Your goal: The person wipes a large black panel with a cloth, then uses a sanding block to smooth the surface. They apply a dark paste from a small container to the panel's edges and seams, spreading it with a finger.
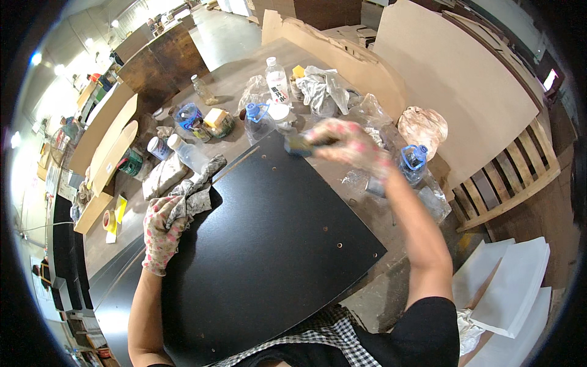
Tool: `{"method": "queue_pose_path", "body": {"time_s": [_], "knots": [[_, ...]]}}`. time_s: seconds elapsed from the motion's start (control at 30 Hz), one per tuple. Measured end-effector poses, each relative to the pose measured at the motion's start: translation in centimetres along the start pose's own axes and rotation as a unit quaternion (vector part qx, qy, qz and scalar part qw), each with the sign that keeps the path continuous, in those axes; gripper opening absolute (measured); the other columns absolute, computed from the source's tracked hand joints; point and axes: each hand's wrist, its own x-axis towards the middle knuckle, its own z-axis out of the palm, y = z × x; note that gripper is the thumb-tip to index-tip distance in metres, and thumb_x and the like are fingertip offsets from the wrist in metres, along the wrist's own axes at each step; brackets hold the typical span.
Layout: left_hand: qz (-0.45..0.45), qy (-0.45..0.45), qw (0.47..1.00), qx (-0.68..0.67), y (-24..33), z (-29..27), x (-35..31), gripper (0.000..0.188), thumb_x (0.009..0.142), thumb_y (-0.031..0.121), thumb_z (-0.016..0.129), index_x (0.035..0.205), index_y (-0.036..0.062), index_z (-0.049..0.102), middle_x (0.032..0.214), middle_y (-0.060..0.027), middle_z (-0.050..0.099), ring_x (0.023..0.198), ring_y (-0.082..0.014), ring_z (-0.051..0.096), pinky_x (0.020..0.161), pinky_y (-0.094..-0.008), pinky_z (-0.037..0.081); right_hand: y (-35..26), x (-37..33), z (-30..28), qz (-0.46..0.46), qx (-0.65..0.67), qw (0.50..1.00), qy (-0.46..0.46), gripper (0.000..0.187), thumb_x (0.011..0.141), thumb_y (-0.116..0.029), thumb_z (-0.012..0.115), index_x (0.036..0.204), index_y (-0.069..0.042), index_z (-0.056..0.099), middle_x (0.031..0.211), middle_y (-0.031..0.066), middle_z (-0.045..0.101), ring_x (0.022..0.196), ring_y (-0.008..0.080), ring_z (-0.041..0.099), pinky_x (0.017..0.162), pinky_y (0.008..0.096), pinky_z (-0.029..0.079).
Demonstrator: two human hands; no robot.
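Observation:
A large black panel (263, 244) with several small holes lies across the table in front of me. My left hand (161, 231), in a pink-spotted work glove, is closed around a crumpled grey rag (199, 191) at the panel's left edge. My right hand (351, 145), gloved the same way and smeared by motion, is closed on a small dark block-shaped tool (298, 145). That tool is at the panel's far corner; its exact kind is too blurred to make out, and I cannot tell whether it touches the panel.
Bottles stand beyond the panel, among them a white-labelled bottle (277, 81) and a blue-capped jug (258, 122). A cut-down container (219, 124) holds a yellow sponge. Another blue-handled jug (413, 164) stands right of my right hand. Large boards (449, 79) lean beyond the table.

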Motion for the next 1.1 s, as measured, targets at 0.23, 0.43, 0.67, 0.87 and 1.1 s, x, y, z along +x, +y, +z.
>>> {"method": "queue_pose_path", "body": {"time_s": [0.23,0.43,0.67,0.87,1.1], "knots": [[-0.017,0.007,1.000,-0.017,-0.2,0.4,-0.1,0.035,0.078,0.009,0.070,0.112,0.0009,0.069,0.112,-0.0171,0.068,0.106,-0.0351,0.064,0.093,-0.0413,0.049,-3.2,-5.2,-0.8,-0.020,-0.031,0.999,0.033,0.032,0.083,-0.017,0.080,0.113,-0.008,0.071,0.109,0.0048,0.068,0.101,0.0137,0.064,0.084,0.0293,0.054],[0.012,0.025,1.000,0.009,-1.1,0.6,-0.3,0.038,0.078,0.011,0.071,0.116,0.0017,0.068,0.114,-0.0169,0.068,0.105,-0.0344,0.065,0.094,-0.0411,0.049,-3.8,-10.3,-1.9,-0.030,-0.103,0.994,-0.004,0.038,0.080,-0.021,0.081,0.115,-0.011,0.071,0.112,0.0084,0.068,0.107,0.0227,0.064,0.091,0.0379,0.052],[0.016,0.032,0.999,0.001,-1.7,0.9,-0.9,0.037,0.081,0.007,0.071,0.118,0.0013,0.067,0.118,-0.0172,0.065,0.110,-0.0339,0.062,0.096,-0.0402,0.047,-5.3,-12.5,-1.3,-0.053,-0.068,0.994,0.071,0.037,0.082,-0.022,0.081,0.116,-0.011,0.072,0.112,0.0087,0.068,0.107,0.0235,0.064,0.094,0.0381,0.051],[-0.016,0.019,1.000,-0.017,-1.9,0.9,-1.0,0.038,0.082,0.007,0.070,0.119,-0.0003,0.066,0.120,-0.0169,0.066,0.111,-0.0323,0.062,0.096,-0.0405,0.047,-7.9,-13.9,-1.0,-0.029,-0.074,0.996,0.042,0.033,0.081,-0.011,0.079,0.112,-0.008,0.071,0.110,0.0099,0.068,0.100,0.0232,0.066,0.087,0.0370,0.054],[-0.010,0.029,0.999,-0.028,-2.8,1.3,-1.1,0.039,0.083,0.008,0.071,0.120,0.0000,0.065,0.120,-0.0185,0.065,0.110,-0.0345,0.062,0.096,-0.0408,0.047,-9.5,-19.7,-1.4,-0.009,-0.073,0.994,0.076,0.039,0.082,-0.017,0.081,0.119,-0.011,0.071,0.112,0.0118,0.068,0.099,0.0249,0.067,0.084,0.0375,0.053]]}}
